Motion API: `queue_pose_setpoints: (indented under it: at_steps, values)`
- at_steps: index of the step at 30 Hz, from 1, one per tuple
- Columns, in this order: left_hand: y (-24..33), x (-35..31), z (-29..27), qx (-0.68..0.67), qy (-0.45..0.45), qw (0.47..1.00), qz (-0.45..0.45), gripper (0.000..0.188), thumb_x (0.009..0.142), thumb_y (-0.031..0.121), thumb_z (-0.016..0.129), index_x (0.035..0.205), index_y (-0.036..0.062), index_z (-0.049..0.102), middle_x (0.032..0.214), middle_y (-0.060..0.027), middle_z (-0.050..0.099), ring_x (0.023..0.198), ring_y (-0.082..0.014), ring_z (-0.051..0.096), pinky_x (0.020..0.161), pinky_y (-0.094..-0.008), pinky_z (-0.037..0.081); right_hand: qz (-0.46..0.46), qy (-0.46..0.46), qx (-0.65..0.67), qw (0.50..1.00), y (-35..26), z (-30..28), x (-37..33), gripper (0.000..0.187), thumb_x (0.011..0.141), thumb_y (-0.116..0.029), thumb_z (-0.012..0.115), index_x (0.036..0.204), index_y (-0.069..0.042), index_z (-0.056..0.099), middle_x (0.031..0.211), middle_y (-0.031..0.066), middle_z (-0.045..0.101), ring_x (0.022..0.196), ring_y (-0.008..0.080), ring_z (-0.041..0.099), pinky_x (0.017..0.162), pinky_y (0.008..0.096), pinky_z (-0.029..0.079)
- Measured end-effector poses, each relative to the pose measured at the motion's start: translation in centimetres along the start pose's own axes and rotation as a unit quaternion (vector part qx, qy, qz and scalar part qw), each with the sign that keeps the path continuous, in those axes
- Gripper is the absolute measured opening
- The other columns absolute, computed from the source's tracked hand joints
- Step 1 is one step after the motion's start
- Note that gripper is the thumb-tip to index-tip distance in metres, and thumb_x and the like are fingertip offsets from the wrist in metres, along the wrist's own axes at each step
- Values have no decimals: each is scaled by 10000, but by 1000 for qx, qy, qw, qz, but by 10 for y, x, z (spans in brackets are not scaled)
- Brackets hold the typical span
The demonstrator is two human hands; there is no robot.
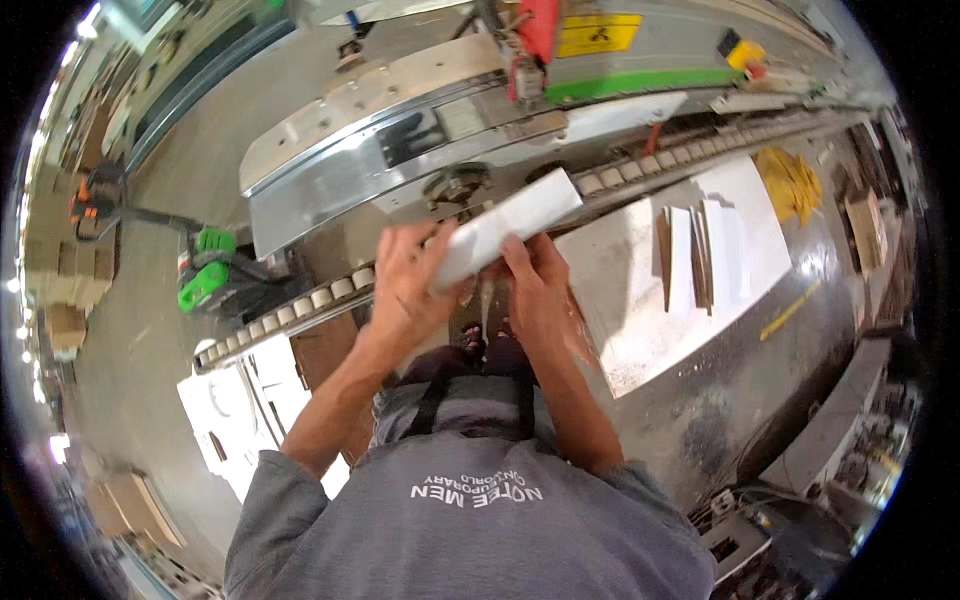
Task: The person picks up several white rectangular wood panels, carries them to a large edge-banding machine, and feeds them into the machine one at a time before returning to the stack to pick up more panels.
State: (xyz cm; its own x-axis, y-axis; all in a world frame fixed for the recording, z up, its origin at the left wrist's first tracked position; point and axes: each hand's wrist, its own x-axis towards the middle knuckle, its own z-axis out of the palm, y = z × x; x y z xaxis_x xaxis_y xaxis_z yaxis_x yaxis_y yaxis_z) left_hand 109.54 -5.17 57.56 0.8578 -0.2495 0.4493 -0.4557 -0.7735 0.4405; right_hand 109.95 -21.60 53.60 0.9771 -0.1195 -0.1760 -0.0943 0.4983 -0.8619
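Note:
A narrow white board strip (515, 222) is held up in front of my body, tilted with its right end farther away. My left hand (405, 280) is closed around its near left end, slightly blurred. With the thumb against the strip's near edge, my right hand (537, 285) grips it around the middle; the other fingers are partly hidden. To the right, several similar strips (728, 255), white with brown edges, lie side by side on a large white panel (640, 335).
Just beyond my hands runs a machine with a roller track (320, 298) and a metal table (330, 180). More white panels (232, 420) lie at left, near a green and black pallet truck (208, 285). A yellow cloth (790, 185) is at the far right, and cartons (75, 265) stand far left.

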Motion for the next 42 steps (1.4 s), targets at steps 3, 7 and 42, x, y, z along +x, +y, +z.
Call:
queue_pose_setpoints:
  at_steps: [3, 7, 42]
  values:
    - [-40, 7, -25, 58, 63, 996, -7, 658, 614, 6, 843, 1235, -40, 629, 1043, -176, 582, 932, -359, 540, 798, -446, 467, -3, -100, 6, 995, 13, 54, 30, 240, 1006, -207, 596, 1044, 29, 625, 863, 71, 670, 738, 123, 646, 686, 274, 565]
    - [-94, 14, -43, 72, 82, 992, -68, 596, 647, 39, 850, 1210, -4, 659, 1112, -185, 635, 989, -359, 585, 854, -438, 492, 48, -114, 0, 992, 47, 102, 66, 287, 993, -238, 615, 1056, 43, 619, 894, 97, 675, 811, 151, 677, 730, 287, 585]
    - [-241, 80, 5, -28, 100, 993, -52, 119, 792, 102, 765, 905, 66, 758, 797, -101, 648, 784, -308, 616, 718, -410, 504, 12, -86, -111, 990, 92, 156, 147, 409, 990, -83, 543, 1330, 117, 436, 981, 79, 588, 672, 143, 647, 431, 256, 503]
